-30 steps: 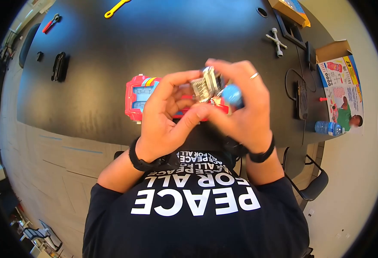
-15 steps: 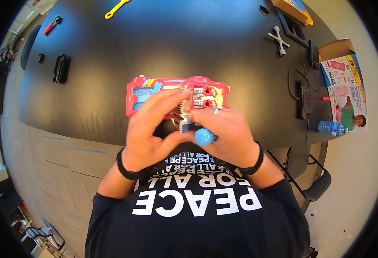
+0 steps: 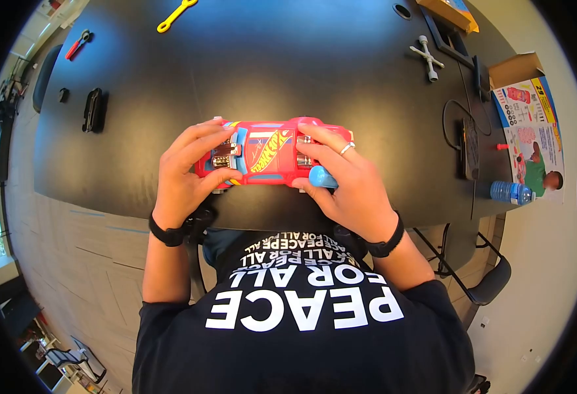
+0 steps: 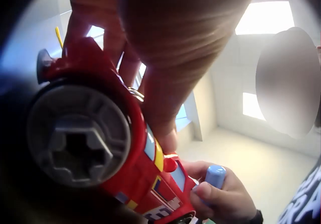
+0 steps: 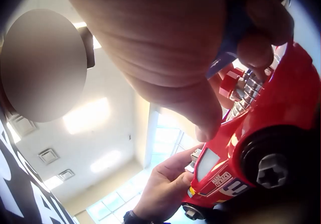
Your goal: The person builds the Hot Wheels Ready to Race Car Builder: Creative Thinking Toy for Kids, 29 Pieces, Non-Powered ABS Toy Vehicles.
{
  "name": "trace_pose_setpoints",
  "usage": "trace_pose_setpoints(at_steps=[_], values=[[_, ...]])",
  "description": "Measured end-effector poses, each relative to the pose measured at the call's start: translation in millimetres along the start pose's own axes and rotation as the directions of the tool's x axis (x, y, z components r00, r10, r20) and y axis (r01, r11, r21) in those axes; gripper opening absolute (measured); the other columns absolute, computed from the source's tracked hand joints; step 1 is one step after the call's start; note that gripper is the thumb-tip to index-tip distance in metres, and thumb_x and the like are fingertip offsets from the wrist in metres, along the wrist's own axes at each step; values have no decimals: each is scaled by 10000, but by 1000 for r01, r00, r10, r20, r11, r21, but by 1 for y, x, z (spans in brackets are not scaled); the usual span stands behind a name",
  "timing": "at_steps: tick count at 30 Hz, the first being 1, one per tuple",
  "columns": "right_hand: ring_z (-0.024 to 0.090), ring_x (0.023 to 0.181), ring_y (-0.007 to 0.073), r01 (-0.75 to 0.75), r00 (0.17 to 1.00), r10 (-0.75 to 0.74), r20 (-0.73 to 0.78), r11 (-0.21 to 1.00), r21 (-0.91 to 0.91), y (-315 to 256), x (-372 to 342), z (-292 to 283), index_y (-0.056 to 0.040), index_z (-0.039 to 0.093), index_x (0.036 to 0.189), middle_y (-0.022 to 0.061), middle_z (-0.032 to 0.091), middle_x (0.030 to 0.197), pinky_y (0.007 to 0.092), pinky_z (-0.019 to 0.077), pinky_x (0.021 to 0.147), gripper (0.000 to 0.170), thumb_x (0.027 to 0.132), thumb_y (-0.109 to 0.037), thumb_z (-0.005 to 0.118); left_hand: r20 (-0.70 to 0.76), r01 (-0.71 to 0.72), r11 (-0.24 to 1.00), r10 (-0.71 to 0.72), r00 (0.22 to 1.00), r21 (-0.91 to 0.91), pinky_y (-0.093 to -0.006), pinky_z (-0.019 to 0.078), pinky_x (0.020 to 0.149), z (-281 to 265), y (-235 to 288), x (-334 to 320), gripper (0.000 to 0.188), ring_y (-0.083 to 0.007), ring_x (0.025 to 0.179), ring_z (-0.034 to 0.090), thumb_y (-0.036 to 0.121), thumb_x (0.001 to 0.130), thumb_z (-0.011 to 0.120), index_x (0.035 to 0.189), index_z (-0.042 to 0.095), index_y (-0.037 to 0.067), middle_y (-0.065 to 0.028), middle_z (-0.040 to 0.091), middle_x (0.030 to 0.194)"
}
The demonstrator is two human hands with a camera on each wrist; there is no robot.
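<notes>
A red toy car (image 3: 272, 154) with a yellow-lettered roof lies crosswise at the table's near edge. My left hand (image 3: 186, 167) grips its left end, fingers along the far side and thumb on the near side. Between them a chrome toy engine (image 3: 223, 161) sits in the blue bay. At the right end, my right hand (image 3: 347, 187) reaches over the car and holds a blue-handled tool (image 3: 321, 176), its shaft hidden. Chrome pipes with a red cap (image 5: 231, 82) show under the right fingers. The left wrist view shows a grey wheel hub (image 4: 80, 138) close up.
A yellow wrench (image 3: 177, 16), a red-handled tool (image 3: 79, 46) and a black case (image 3: 92, 110) lie on the far and left table (image 3: 236, 72). On the right are a grey cross-shaped wrench (image 3: 427, 59), a water bottle (image 3: 508, 192) and a printed box (image 3: 531, 131).
Both hands held the chrome engine above the table; they have come down and apart onto the car. The engine is now in the bay at its left end. The blue-handled tool stayed in the right hand.
</notes>
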State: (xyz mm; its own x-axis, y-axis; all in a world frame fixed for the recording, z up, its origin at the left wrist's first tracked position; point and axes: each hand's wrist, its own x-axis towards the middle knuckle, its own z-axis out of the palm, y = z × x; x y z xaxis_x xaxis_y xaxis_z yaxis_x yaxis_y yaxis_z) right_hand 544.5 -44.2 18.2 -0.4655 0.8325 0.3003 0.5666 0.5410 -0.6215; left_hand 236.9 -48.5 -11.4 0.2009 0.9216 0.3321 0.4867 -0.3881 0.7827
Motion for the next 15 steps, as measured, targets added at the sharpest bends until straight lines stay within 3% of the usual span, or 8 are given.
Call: trace_pose_setpoints(at_steps=[2, 6, 8, 10, 12, 13, 15], values=[[782, 1074, 365, 2, 1000, -2, -9, 1000, 3, 4, -1, 2, -49, 718, 1315, 127, 701, 1488, 436, 643, 842, 478, 917, -243, 898, 92, -81, 997, 78, 993, 22, -487, 502, 1209, -3, -7, -3, 586, -366, 1464, 630, 163, 843, 927, 1395, 767, 50, -196, 689, 1528], [782, 1076, 363, -7, 1000, 7, 4, 1000, 23, 8, -2, 1, -46, 718, 1311, 122, 688, 1525, 437, 643, 849, 475, 917, -241, 897, 173, -71, 975, 35, 984, 209, -552, 393, 1292, -7, -5, -10, 543, -402, 1575, 511, 234, 959, 831, 1468, 727, 73, -178, 620, 1628], [776, 1105, 378, -25, 1000, 25, 15, 999, 32, 6, -2, -1, -43, 717, 1309, 146, 683, 1531, 438, 639, 866, 474, 915, -232, 900, 274, -167, 788, -2, 962, 592, -593, 287, 1338, -11, 13, -10, 591, -426, 1642, 393, 245, 1001, 776, 1561, 651, 103, -160, 535, 1710], [769, 1133, 393, -40, 999, 39, 28, 998, 42, 6, -2, -2, -41, 716, 1308, 169, 677, 1537, 440, 636, 882, 474, 912, -224, 902, 290, -139, 816, -36, 956, 562, -597, 275, 1341, -14, 24, -11, 663, -435, 1656, 355, 253, 982, 794, 1600, 605, 103, -164, 502, 1732], [746, 1188, 405, 72, 993, -62, -100, 993, 92, 11, 0, -6, -38, 714, 1306, 208, 691, 1485, 427, 613, 926, 435, 925, -163, 884, 308, -115, 841, -63, 949, 529, -602, 262, 1344, -12, 27, -14, 739, -444, 1670, 317, 262, 962, 812, 1638, 560, 103, -167, 470, 1753], [746, 1188, 405, 70, 993, -61, -100, 993, 90, 13, -2, -11, -38, 714, 1306, 208, 691, 1485, 427, 613, 926, 435, 925, -163, 884, 283, -81, 867, -72, 956, 492, -601, 266, 1343, -9, 26, -17, 783, -446, 1677, 301, 268, 942, 827, 1649, 541, 90, -166, 431, 1776], [710, 1199, 373, 7, 968, 4, -250, 999, 46, 13, -4, -26, -31, 716, 1290, 203, 702, 1383, 404, 576, 966, 374, 943, -92, 840, 266, -55, 893, -74, 961, 446, -600, 269, 1341, -5, 23, -20, 828, -448, 1683, 285, 274, 922, 841, 1660, 521, 78, -164, 392, 1799]])
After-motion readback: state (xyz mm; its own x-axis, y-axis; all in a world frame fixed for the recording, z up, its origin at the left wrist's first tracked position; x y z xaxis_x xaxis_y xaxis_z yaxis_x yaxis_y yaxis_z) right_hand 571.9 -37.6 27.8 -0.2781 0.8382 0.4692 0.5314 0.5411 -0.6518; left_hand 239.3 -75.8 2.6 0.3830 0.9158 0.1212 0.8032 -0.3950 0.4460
